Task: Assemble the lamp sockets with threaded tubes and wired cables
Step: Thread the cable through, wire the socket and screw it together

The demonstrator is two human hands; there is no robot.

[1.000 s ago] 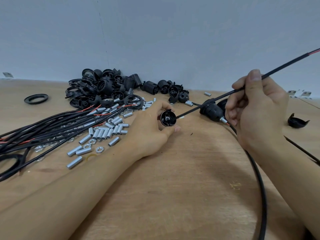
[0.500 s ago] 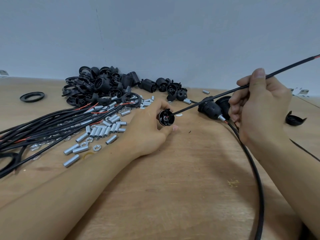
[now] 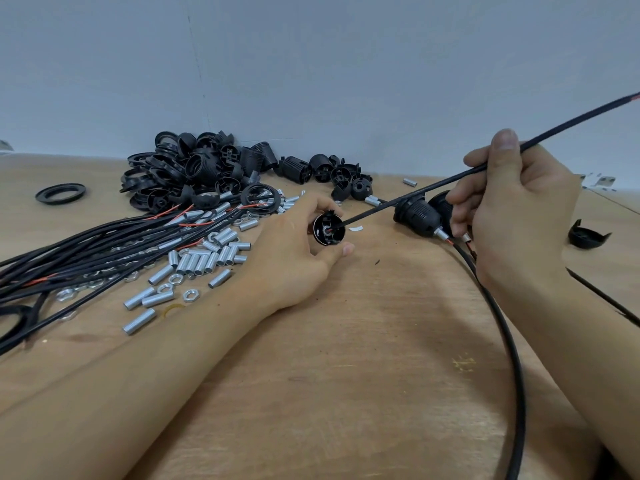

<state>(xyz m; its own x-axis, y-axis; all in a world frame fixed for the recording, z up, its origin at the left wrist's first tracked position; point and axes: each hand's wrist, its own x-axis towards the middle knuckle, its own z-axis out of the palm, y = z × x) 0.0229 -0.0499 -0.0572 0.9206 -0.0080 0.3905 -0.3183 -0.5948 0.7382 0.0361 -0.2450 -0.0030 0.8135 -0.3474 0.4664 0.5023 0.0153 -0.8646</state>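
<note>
Between both hands, cable [image 3: 398, 202] tip inside socket cap [image 3: 329, 232], tabletop [image 3: 346, 358] around.

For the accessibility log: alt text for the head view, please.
The left hand holds a black socket cap while the right hand feeds a black cable into it. Spare sockets, threaded tubes and cables lie left.

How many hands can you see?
2. The left hand is in the middle, holding a small black socket cap. The right hand is on the right, holding a black cable that pokes into that cap.
</note>
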